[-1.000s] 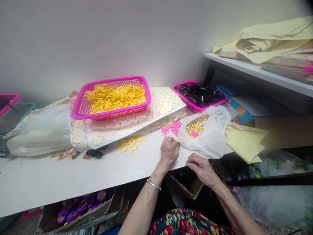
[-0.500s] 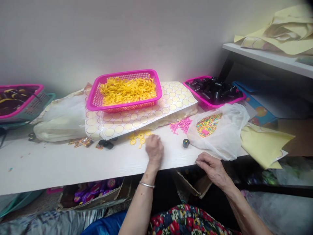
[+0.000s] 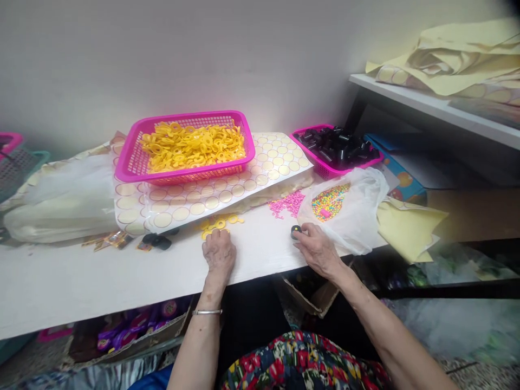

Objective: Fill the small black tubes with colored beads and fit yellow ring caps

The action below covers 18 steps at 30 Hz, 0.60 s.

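Observation:
My left hand (image 3: 219, 253) rests on the white table with its fingers curled down at a few loose yellow plastic ring pieces (image 3: 221, 223). Its fingertips are hidden, so what they pinch cannot be made out. The thumb and fingers of my right hand (image 3: 319, 250) close on a small round black cap (image 3: 296, 232) with a yellow dot in its top. Just behind that cap lies a heap of small pink plastic pieces (image 3: 287, 204). To its right, a white plastic bag (image 3: 361, 216) lies open, showing many coloured beads (image 3: 330, 202).
A pink basket (image 3: 122, 170) of yellow ring pieces stands on sticker sheets (image 3: 211, 203). Another pink basket (image 3: 325, 172) holds black cylinders. Black parts (image 3: 158, 241) and small wrappers (image 3: 111, 239) lie at left. A shelf (image 3: 430, 105) juts in at right. Below the table are cardboard boxes (image 3: 319, 300).
My right hand has moved forward from the table's front edge to the black cap and closed on it. My left hand has drawn slightly nearer, still by the yellow pieces. The view has shifted right.

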### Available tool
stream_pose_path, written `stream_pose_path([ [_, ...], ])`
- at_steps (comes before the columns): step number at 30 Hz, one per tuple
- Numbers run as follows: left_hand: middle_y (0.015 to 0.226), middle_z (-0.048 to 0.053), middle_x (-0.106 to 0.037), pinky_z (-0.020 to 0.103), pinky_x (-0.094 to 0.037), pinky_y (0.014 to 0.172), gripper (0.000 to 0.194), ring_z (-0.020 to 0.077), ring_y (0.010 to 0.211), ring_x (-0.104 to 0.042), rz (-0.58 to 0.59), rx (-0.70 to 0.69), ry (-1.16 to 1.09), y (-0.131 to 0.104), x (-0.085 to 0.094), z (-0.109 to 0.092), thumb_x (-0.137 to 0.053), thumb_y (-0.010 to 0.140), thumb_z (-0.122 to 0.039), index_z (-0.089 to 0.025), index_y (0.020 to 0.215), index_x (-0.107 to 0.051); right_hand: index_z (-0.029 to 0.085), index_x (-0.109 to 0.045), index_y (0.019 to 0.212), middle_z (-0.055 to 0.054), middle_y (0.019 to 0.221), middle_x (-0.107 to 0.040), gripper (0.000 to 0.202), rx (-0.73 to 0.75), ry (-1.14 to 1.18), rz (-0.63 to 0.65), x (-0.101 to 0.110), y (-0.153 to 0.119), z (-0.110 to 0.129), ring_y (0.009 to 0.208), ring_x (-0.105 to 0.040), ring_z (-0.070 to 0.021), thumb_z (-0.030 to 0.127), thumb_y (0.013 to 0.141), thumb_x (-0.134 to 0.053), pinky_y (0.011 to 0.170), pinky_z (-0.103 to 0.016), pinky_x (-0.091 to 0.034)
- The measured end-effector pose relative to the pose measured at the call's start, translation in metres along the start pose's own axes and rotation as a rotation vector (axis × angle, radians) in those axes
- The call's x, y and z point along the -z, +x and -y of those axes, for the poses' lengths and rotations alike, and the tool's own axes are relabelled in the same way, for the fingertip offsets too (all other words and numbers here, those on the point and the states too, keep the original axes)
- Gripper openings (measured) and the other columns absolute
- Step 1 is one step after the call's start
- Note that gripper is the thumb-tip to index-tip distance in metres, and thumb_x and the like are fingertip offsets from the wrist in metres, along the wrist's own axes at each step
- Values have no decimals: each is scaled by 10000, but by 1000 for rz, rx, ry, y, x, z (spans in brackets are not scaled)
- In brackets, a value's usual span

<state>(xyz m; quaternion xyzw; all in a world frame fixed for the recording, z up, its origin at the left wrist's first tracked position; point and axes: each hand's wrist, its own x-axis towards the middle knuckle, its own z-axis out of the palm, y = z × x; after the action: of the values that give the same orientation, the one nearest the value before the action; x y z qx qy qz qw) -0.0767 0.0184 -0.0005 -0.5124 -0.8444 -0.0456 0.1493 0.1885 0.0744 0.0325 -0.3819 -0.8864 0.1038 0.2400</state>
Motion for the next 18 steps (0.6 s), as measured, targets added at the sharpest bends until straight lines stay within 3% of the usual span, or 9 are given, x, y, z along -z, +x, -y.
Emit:
stream_pose_path([
  [5,859,112,-560,331,-324,628,268,253,832,-498,-27,12,-6,-1,-3,1,-312,881,-245,-136,812,-547,174,-573,1016,-79,905,-509,204,-63,-6,11,-5,4,-4,841,-498,-203,188,834,-481,719,-307,-442],
  [12,824,104,-559,329,-356,684,232,237,837,-504,-68,90,-192,2,-8,8,-332,875,-272,-159,783,-513,195,-539,1128,-93,980,-496,300,-26,64,-31,-17,1,-16,860,-518,-205,197,833,-483,739,-331,-464],
  [15,764,71,-539,317,-367,720,204,208,800,-498,-100,150,-466,0,-1,6,-379,853,-284,-179,725,-499,179,-534,1125,-102,978,-499,297,-55,111,-86,-20,0,-15,868,-524,-210,199,833,-487,738,-343,-472],
  [18,656,6,-494,267,-379,666,199,143,663,-472,-39,208,-1036,-9,20,-11,-448,824,-340,-186,709,-502,195,-537,1117,-95,997,-492,283,-70,230,-167,-16,-3,-4,880,-534,-200,233,839,-502,756,-342,-475],
])
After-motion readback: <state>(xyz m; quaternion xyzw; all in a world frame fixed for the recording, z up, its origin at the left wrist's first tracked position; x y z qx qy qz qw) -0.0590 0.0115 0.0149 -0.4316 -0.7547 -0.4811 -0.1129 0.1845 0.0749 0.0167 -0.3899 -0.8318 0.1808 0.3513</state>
